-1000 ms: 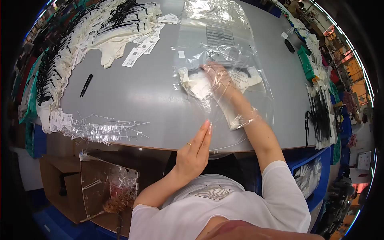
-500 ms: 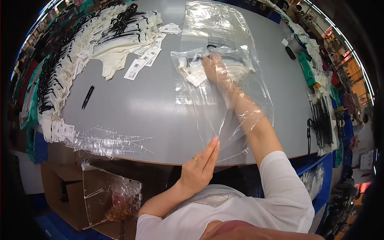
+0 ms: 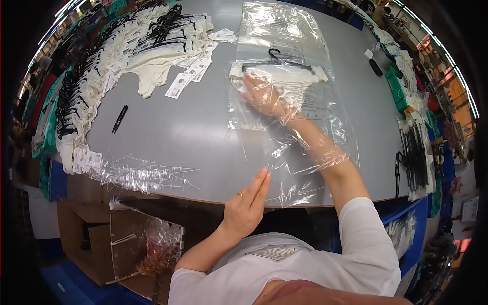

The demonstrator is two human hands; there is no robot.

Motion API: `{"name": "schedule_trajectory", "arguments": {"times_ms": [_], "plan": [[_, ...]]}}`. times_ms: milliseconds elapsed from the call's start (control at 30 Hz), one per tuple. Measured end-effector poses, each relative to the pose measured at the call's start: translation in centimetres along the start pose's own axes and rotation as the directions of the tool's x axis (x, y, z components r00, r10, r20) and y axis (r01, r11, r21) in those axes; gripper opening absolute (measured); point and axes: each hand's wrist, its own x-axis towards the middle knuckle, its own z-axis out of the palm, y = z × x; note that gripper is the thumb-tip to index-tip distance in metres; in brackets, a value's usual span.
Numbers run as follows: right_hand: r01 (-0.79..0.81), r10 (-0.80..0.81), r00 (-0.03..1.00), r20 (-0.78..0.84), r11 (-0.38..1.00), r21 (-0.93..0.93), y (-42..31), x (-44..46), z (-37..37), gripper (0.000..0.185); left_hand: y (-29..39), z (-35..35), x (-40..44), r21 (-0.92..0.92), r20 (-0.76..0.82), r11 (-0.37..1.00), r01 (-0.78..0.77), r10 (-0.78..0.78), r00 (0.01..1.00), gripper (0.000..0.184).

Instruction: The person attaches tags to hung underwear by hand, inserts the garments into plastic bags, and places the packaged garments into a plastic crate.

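Observation:
A clear plastic bag (image 3: pixel 338 137) lies on the table with a cream garment (image 3: pixel 312 89) inside it. The garment hangs on a black hanger (image 3: pixel 274 55), whose hook pokes up beyond the cloth. My right hand (image 3: pixel 262 96) reaches into the bag up to the forearm and lies flat on the garment's left part, fingers stretched out and holding nothing. Near the table's front edge, my left hand (image 3: pixel 246 203) has its fingertips together at the edge of the bag's mouth, apparently pinching the film; the thumb is hidden.
More clear bags (image 3: pixel 279 23) lie flat beyond the garment. Cream garments on black hangers (image 3: pixel 162 56) with white tags (image 3: pixel 180 84) are heaped at the left. A black pen (image 3: pixel 120 119), plastic tag fasteners (image 3: pixel 142 175) and a green tray (image 3: pixel 395 89) are also on the table.
My right hand has moved left and down off the hanger, flattening on the garment. The hanger and garment now lie spread out, and the bag's film is slacker. My left hand moved slightly left.

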Motion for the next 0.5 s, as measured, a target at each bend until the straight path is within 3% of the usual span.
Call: {"name": "schedule_trajectory", "arguments": {"times_ms": [100,167,333,500], "plan": [[0.01,0.023,0.992,-0.121,0.964,0.265,2.6,5.3,6.7,0.059,0.9,-0.1,0.4,0.005,0.001,1.0,-0.005,0.005,1.0,0.048],[0.04,0.02,0.986,-0.168,0.937,0.346,0.9,6.9,5.2,0.059,0.7,-0.4,0.5,0.02,-0.012,1.0,-0.007,0.007,1.0,0.049],[-0.169,0.153,0.984,0.09,0.966,0.197,-2.9,4.9,0.5,0.055,0.1,-0.5,0.3,0.045,0.007,0.999,0.019,-0.019,1.0,0.048],[-0.04,0.038,0.999,0.013,0.981,0.192,-2.4,1.4,0.5,0.058,-0.5,-0.9,-0.2,0.027,0.076,1.0,0.004,-0.006,0.997,0.047]]}}
